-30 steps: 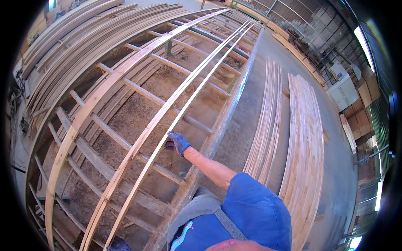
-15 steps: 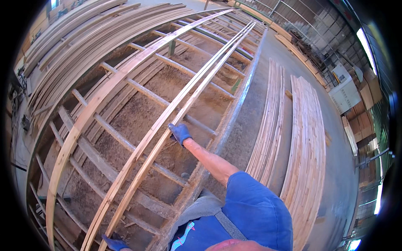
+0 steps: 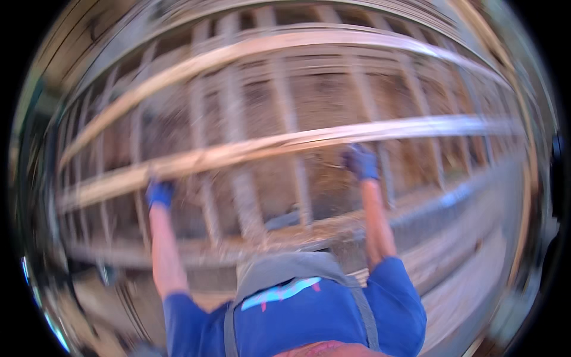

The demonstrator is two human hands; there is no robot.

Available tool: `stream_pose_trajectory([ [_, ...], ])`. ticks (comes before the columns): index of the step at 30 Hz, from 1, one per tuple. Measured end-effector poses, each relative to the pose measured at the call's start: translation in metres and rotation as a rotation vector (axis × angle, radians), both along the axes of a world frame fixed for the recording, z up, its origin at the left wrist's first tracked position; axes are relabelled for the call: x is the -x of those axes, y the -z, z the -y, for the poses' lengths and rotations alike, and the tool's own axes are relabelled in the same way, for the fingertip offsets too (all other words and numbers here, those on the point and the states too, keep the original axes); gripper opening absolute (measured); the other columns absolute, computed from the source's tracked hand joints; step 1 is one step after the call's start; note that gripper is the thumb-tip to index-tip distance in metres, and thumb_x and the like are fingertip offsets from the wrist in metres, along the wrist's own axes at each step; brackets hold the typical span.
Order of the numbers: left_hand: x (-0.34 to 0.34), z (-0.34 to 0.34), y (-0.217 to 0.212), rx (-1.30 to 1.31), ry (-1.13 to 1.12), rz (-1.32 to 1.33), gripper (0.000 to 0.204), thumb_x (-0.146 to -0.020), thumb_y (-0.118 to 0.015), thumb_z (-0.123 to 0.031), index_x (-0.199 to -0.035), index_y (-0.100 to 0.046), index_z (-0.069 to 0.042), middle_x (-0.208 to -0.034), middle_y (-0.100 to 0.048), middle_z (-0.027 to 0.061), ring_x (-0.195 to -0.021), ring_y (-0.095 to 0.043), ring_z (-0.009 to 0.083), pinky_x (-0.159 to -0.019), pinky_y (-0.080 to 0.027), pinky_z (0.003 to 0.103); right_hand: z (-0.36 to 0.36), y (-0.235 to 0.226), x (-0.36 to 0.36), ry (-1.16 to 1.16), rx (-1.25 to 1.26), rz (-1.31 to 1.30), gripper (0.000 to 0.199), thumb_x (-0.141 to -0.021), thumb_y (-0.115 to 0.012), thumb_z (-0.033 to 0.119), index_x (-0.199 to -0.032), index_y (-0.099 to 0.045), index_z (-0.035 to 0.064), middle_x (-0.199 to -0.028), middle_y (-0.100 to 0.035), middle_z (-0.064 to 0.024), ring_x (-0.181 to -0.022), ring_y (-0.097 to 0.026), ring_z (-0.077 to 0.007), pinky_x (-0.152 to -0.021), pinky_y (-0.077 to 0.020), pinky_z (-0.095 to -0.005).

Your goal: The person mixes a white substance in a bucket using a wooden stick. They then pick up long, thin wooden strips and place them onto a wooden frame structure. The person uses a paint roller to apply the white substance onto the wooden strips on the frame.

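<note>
Head view, blurred: a slatted frame (image 3: 333, 225) is spanning the workshop, brown debris (image 3: 327, 98) lying beneath its crossbars (image 3: 300, 190). Near lumber (image 3: 262, 150) is resting lengthwise across these, a far board (image 3: 250, 49) lying beyond. The gloved left hand (image 3: 159, 193) is touching the near lumber's edge; the gloved right hand (image 3: 360, 162) is reaching that edge. Finger closure cannot be determined.

Blue shirt (image 3: 309, 321), short sleeves (image 3: 394, 297). Light-blue print (image 3: 282, 292) with red marks (image 3: 316, 287) across chest. Grey apron (image 3: 285, 268), grey straps (image 3: 364, 315). Left glove (image 3: 159, 193) and right glove (image 3: 361, 163) blue, blurred.
</note>
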State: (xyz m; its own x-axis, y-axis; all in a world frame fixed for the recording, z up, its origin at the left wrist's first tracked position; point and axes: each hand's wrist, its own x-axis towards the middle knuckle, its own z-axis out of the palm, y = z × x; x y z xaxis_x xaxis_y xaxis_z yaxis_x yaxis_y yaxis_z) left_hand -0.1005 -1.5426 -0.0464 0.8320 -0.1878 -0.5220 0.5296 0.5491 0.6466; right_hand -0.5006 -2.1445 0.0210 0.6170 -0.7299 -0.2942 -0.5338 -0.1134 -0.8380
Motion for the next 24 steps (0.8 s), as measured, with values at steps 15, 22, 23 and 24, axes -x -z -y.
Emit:
stream_pose_trajectory([
  [15, 0.206, 0.056, -0.138, -0.218, -0.056, 0.166, 0.053, -0.094, -0.059, -0.041, -0.13, -0.051, -0.003, -0.112, -0.066, 0.0159, -0.093, -0.068, 0.0261, -0.082, -0.057, 0.038, -0.112, -0.076, -0.13, -1.019, 1.024, 0.113, 0.065, -0.069, -0.077, 0.029, -0.125, -0.055, 0.0028, -0.11, -0.064, -0.0186, -0.099, -0.062, -0.0372, -0.086, -0.0497, -0.0448],
  [22, 0.378, -0.142, -0.154, -0.396, -0.417, 0.178, 0.035, -0.098, -0.054, -0.029, -0.122, -0.059, -0.004, -0.108, -0.068, 0.0133, -0.089, -0.069, 0.0232, -0.08, -0.057, 0.036, -0.116, -0.04, -0.141, -0.964, 1.069, 0.124, 0.059, -0.067, -0.078, 0.018, -0.122, -0.059, 0.0108, -0.11, -0.066, -0.0166, -0.101, -0.063, -0.0342, -0.088, -0.0507, -0.0434],
  [23, 0.412, -0.179, -0.141, -0.372, -0.517, 0.095, 0.033, -0.097, -0.057, -0.028, -0.12, -0.06, -0.004, -0.107, -0.068, 0.0118, -0.09, -0.069, 0.0223, -0.078, -0.058, 0.036, -0.134, -0.053, -0.141, -0.965, 0.952, -0.027, 0.061, -0.067, -0.078, 0.018, -0.123, -0.057, 0.0078, -0.112, -0.065, -0.0181, -0.102, -0.062, -0.035, -0.088, -0.0509, -0.0427],
  [24, 0.441, -0.202, -0.126, -0.335, -0.615, 0.005, 0.031, -0.096, -0.059, -0.026, -0.118, -0.061, -0.005, -0.107, -0.068, 0.0104, -0.09, -0.068, 0.0214, -0.076, -0.058, 0.035, -0.143, -0.061, -0.142, -0.961, 1.022, -0.1, 0.064, -0.069, -0.079, 0.02, -0.126, -0.055, 0.0055, -0.111, -0.065, -0.0186, -0.102, -0.063, -0.0345, -0.086, -0.0514, -0.042],
])
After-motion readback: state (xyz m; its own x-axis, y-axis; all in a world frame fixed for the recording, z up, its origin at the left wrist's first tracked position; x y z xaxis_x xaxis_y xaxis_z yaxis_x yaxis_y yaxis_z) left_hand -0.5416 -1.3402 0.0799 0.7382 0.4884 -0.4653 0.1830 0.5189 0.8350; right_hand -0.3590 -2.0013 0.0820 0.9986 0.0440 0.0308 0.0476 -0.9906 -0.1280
